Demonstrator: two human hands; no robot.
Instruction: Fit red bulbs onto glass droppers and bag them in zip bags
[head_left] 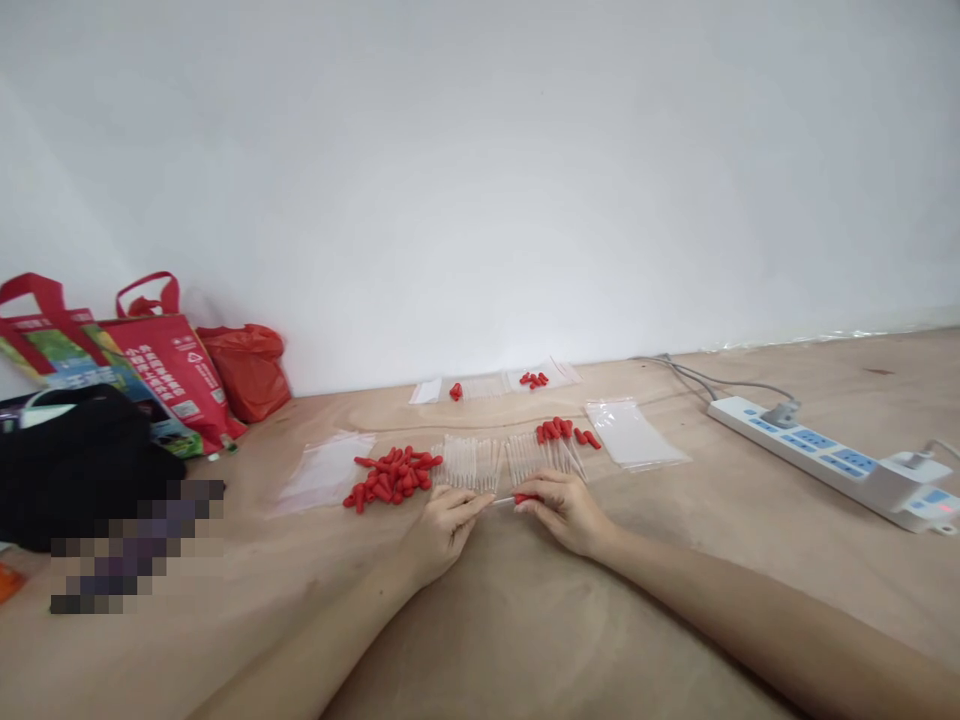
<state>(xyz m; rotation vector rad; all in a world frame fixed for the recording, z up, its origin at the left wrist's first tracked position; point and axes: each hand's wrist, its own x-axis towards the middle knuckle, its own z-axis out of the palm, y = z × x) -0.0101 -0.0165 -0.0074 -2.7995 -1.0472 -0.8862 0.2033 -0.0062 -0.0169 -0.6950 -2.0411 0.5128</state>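
Note:
My left hand [450, 520] is closed around one end of a thin clear dropper tube [502, 501]. At the tube's other end, my right hand [564, 508] pinches a red rubber bulb [525, 498]; whether the bulb sits on the tube I cannot tell. Just beyond my hands lie two rows of clear tubes, a left row [466, 461] and a right row [526, 455]. A heap of loose red bulbs [394, 475] is beside my left hand. Several red bulbs [556, 430] rest at the upper end of the right row.
Clear plastic bags lie on both sides, a left bag [326, 470] and a right bag [636, 434]. Near the wall are more bulbs [534, 380] and tubes [486, 386]. A white power strip [817, 450] with cables stands right. Red shopping bags [176, 370] and black cloth [82, 460] crowd the left.

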